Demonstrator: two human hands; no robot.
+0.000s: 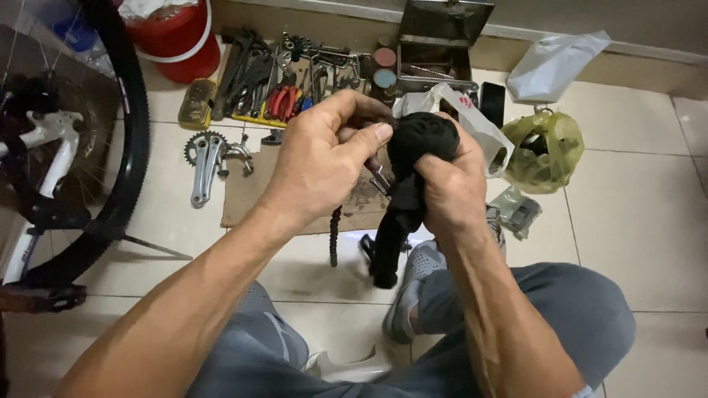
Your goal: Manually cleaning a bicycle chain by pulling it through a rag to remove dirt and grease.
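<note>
Between the raised hands, above the cardboard (251, 199), a black rag (413, 169) hangs lengthwise downward from the right hand (450, 184), which is closed tight around its bunched top. Just left of it, touching, the left hand (324, 158) pinches a small, mostly hidden metal part (377, 177) against the rag.

Head cam looks steeply down, close over lap & tiled floor (634, 221)
</note>
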